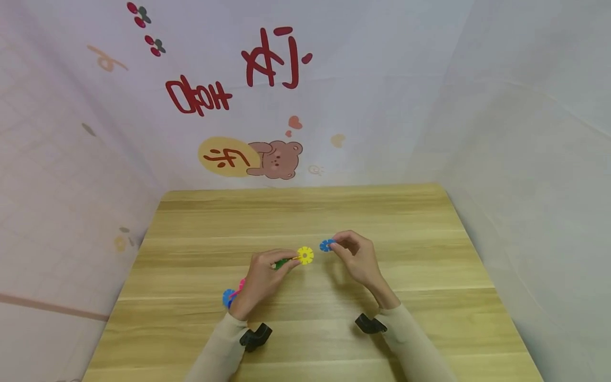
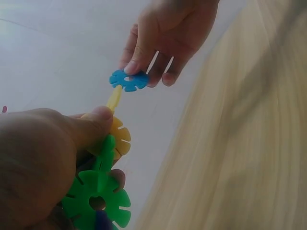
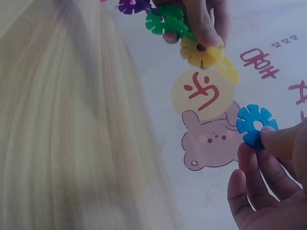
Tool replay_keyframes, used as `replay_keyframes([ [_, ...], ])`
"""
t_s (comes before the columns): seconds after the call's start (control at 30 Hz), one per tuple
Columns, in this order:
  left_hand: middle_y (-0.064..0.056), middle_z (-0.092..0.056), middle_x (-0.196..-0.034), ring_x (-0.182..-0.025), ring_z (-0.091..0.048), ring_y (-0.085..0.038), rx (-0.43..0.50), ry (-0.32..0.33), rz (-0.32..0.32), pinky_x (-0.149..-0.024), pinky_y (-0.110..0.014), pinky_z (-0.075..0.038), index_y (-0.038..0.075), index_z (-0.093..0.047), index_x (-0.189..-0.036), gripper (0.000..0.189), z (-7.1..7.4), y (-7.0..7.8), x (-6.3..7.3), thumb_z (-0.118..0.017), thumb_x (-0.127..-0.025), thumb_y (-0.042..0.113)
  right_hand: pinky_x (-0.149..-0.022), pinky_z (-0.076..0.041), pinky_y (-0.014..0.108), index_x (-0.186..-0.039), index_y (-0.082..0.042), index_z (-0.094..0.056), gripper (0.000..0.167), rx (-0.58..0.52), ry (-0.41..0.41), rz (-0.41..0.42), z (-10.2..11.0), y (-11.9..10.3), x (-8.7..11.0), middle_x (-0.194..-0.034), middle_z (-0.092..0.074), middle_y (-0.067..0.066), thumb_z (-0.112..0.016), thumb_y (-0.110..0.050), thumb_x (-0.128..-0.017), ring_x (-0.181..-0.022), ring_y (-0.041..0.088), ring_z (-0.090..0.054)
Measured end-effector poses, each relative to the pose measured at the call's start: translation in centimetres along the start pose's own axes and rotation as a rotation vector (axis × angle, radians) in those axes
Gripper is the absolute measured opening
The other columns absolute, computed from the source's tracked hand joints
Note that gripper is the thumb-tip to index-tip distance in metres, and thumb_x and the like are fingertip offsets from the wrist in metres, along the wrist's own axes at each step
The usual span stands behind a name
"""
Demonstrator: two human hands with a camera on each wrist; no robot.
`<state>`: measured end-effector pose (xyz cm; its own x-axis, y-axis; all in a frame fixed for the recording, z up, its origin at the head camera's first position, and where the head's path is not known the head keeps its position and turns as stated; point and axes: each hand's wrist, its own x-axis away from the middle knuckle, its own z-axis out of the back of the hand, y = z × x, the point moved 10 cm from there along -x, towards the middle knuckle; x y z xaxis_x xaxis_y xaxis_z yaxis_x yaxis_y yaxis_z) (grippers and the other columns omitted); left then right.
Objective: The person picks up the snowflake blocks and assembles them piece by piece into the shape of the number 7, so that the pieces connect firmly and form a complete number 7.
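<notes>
My left hand (image 1: 264, 276) pinches a chain of slotted plastic snowflake discs near its yellow end. The outermost yellow disc (image 1: 305, 249) sticks out past the fingertips, joined to a second yellow disc (image 2: 123, 140). Behind these come green discs (image 2: 116, 207) and a purple disc (image 3: 128, 6). Farther back, a pink disc (image 1: 242, 284) and a light blue disc (image 1: 227, 295) show beside the left wrist, partly covered by it. My right hand (image 1: 360, 260) holds a single blue disc (image 3: 247, 125) between thumb and fingertips, a short gap from the yellow end in the head view.
Both hands are above a light wood-grain table (image 1: 305, 345). Pale cloth (image 1: 382, 79) walls it in at the back and sides, printed with red characters and a bear (image 1: 279, 162). Black curved pieces (image 1: 256, 337) sit at both wrists.
</notes>
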<state>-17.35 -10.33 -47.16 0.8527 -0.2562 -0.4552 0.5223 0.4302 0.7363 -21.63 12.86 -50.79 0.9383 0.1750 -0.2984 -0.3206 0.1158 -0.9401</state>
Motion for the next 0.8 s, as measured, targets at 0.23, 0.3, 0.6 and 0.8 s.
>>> replay_keyframes([
  [0.23,-0.012,-0.089,-0.111,-0.101,-0.088,-0.029,0.009,-0.027,-0.002,-0.089,-0.044,-0.074,0.006,-0.089,-0.107,0.013,-0.7,0.4,-0.5,-0.090,-0.095,0.004,-0.092,-0.063,0.016,-0.111,0.002,-0.076,0.010,0.018,0.007,0.079,0.2,-1.1,0.7,-0.105,-0.079,0.023,-0.075,0.008,-0.104,-0.098,0.005,-0.074],
  [0.3,-0.011,-0.089,-0.111,-0.101,-0.088,-0.028,0.010,-0.034,-0.005,-0.089,-0.043,-0.074,0.006,-0.089,-0.107,0.012,-0.8,0.6,-0.6,-0.090,-0.095,0.004,-0.094,-0.063,0.016,-0.111,0.002,-0.076,0.011,0.022,0.006,0.095,0.2,-1.3,0.8,-0.105,-0.079,0.023,-0.074,0.009,-0.103,-0.099,0.005,-0.074],
  [0.6,-0.010,-0.089,-0.111,-0.101,-0.088,-0.026,0.016,-0.051,-0.018,-0.088,-0.043,-0.074,0.007,-0.090,-0.108,0.012,-1.4,0.9,-0.9,-0.089,-0.096,0.006,-0.096,-0.062,0.017,-0.111,0.003,-0.076,0.013,0.018,-0.021,0.149,-0.1,-1.8,1.1,-0.104,-0.078,0.022,-0.073,0.013,-0.102,-0.100,0.005,-0.072],
  [0.8,-0.011,-0.089,-0.113,-0.103,-0.088,-0.027,0.015,-0.066,-0.012,-0.090,-0.043,-0.073,0.006,-0.090,-0.109,0.013,-1.8,1.0,-0.9,-0.089,-0.097,0.008,-0.094,-0.062,0.019,-0.111,0.001,-0.075,0.017,0.034,-0.049,0.188,-0.4,-2.1,1.4,-0.104,-0.079,0.020,-0.073,0.015,-0.102,-0.100,0.006,-0.072],
])
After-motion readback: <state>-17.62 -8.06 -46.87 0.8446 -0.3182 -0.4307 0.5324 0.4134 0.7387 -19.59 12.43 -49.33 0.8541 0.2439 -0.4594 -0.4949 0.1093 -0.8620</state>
